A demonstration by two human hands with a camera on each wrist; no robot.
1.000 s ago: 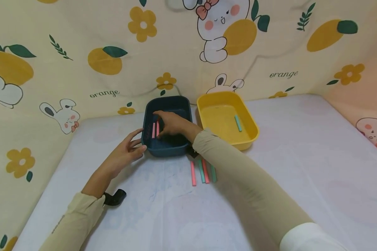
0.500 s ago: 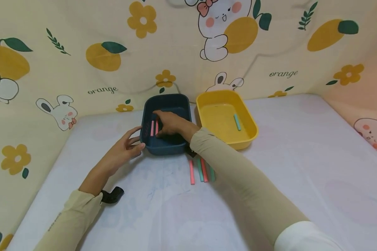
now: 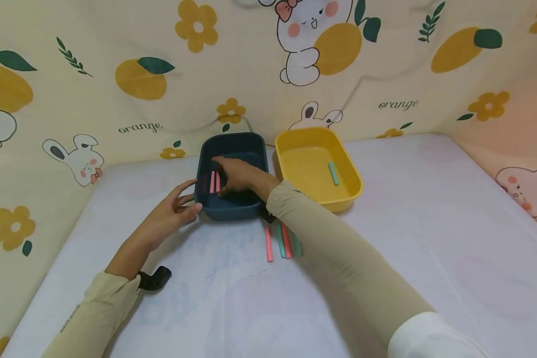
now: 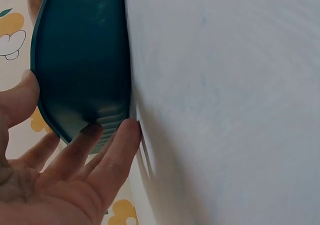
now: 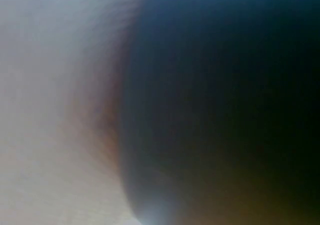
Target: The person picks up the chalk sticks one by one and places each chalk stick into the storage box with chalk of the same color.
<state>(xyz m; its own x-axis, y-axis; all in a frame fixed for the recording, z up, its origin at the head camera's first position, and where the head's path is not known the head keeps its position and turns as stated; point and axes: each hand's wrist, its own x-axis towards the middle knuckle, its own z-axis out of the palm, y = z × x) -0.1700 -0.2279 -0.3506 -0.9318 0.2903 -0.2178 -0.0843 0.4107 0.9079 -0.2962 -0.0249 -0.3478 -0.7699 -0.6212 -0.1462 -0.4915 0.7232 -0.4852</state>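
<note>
A dark blue basin [image 3: 237, 213] stands at the back of the table. My left hand [image 3: 172, 216] touches its left side, thumb at the rim; in the left wrist view the spread fingers [image 4: 117, 157] lie against the outer wall [image 4: 80, 50]. My right hand [image 3: 239, 176] reaches inside and pinches a pink chalk stick [image 3: 218, 182] between thumb and fingers, beside a second pink chalk stick [image 3: 212, 182] lying there. Part of the basin's floor is hidden by that hand. The right wrist view is blurred, filled mostly by a dark surface [image 5: 225, 95].
To the right stands a yellow basin [image 3: 340, 204] with one green chalk stick [image 3: 333, 173] inside. Several pink and green sticks lie on the white table in front, among them a pink one [image 3: 269, 243]; the right forearm partly covers some. A patterned cloth [image 3: 250, 59] hangs behind.
Both hands keep nearly the same place at the dark blue basin, the right one still at the pink chalk. The whole head view has shifted slightly left and up.
</note>
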